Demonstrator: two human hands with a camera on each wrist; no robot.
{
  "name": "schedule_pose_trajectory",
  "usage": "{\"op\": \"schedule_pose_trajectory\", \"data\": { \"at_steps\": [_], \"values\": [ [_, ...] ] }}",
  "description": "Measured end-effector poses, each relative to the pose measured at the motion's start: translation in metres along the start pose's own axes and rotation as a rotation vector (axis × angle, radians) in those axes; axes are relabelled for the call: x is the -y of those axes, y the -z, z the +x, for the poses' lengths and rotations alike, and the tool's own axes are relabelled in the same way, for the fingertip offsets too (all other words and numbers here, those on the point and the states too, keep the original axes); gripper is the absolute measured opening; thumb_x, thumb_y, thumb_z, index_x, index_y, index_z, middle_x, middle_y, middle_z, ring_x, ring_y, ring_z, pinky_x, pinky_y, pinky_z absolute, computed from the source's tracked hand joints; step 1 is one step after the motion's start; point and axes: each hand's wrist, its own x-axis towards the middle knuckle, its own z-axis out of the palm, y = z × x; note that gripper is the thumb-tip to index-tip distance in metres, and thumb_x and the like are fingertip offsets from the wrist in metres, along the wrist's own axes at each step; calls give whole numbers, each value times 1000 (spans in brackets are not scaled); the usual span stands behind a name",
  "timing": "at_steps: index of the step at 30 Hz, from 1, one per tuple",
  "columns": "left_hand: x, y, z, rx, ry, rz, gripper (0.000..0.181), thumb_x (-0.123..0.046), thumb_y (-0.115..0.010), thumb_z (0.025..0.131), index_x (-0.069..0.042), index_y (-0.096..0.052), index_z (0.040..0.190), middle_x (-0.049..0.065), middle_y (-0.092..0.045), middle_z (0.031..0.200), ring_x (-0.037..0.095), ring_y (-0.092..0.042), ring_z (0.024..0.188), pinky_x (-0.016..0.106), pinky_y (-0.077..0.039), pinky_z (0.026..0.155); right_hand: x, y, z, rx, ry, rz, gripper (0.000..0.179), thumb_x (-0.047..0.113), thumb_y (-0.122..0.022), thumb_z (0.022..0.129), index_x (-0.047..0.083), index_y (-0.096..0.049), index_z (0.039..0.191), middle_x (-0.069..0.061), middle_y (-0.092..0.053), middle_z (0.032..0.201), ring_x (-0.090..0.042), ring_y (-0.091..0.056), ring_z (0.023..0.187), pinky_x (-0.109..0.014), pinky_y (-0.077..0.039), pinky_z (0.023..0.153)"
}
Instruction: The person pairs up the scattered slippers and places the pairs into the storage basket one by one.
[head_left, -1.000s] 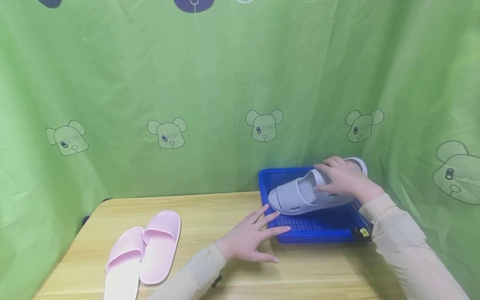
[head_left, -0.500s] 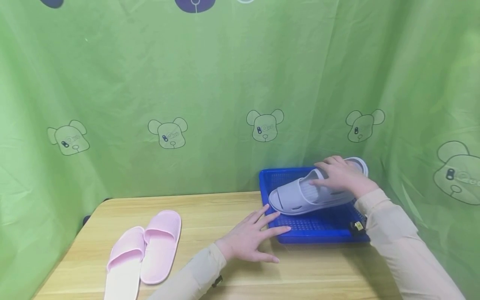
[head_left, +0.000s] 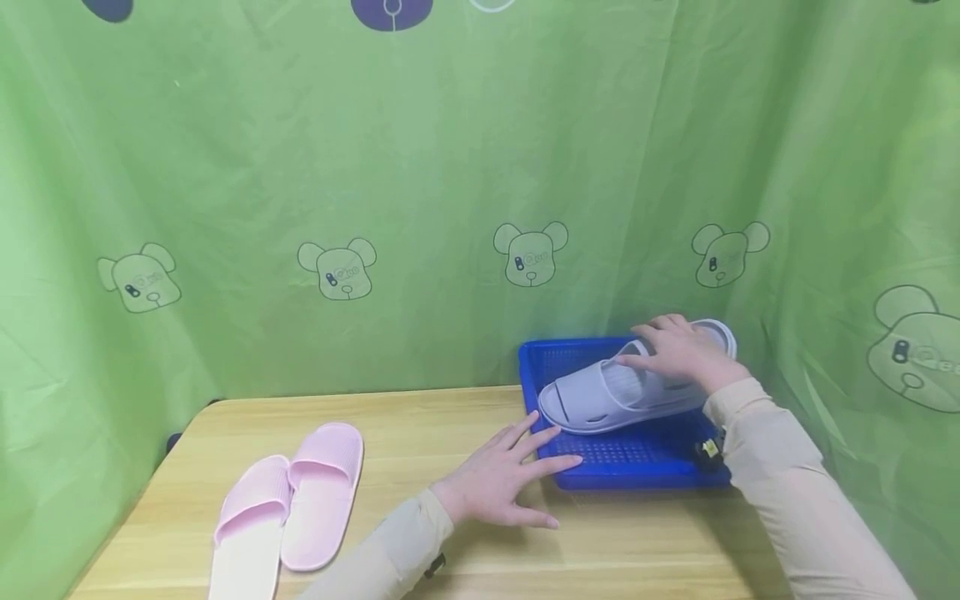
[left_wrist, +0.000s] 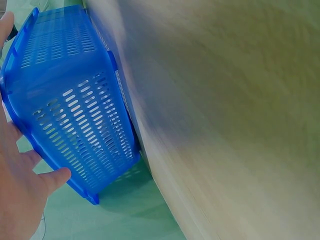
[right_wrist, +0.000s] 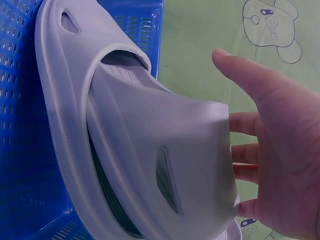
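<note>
A pair of grey slippers (head_left: pixel 585 398) lies nested at a slant in the blue basket (head_left: pixel 645 478). Up close in the right wrist view, one slipper (right_wrist: pixel 135 135) is tucked into the foot opening of the other slipper (right_wrist: pixel 65 90). My right hand (head_left: pixel 682 354) rests over the heel-side slipper, thumb spread wide. Its fingers touch the far edge of that slipper's strap, their tips partly hidden behind it. My left hand (head_left: pixel 498 479) lies at the basket's left front corner with fingers spread, fingertips over the rim (left_wrist: pixel 30 137), holding nothing.
Two pink slippers (head_left: pixel 318 500) lie side by side on the wooden table (head_left: pixel 435 417) at left, the lower one cut off by the frame. A green curtain (head_left: pixel 420 167) with bear-head prints hangs behind and at both sides, close to the basket's back.
My right wrist and forearm have shifted slightly left, and the right thumb has moved left over the slipper. The left hand, basket and slippers stay in place.
</note>
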Motion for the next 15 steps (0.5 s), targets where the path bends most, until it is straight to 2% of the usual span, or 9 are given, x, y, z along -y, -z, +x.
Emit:
{"op": "schedule_pose_trajectory", "data": {
  "at_steps": [7, 15],
  "values": [
    [-1, -1, -1, -6, -2, 5, 88, -78, -48, 83, -44, -9, 154, 4, -15, 165, 36, -5, 152, 51, -26, 119, -8, -10, 5, -39, -15, 52, 85, 67, -54, 87, 1, -47, 140, -34, -43, 141, -53, -35, 130, -76, -29, 101],
    [-1, 1, -1, -10, -3, 2, 88, -78, -48, 83, -44, -9, 154, 4, -15, 165, 36, -5, 152, 51, -25, 120, -15, -15, 10, -21, -53, 107, 88, 71, -47, 89, 3, -43, 144, -32, -38, 146, -52, -29, 135, -76, -24, 105]
  ]
}}
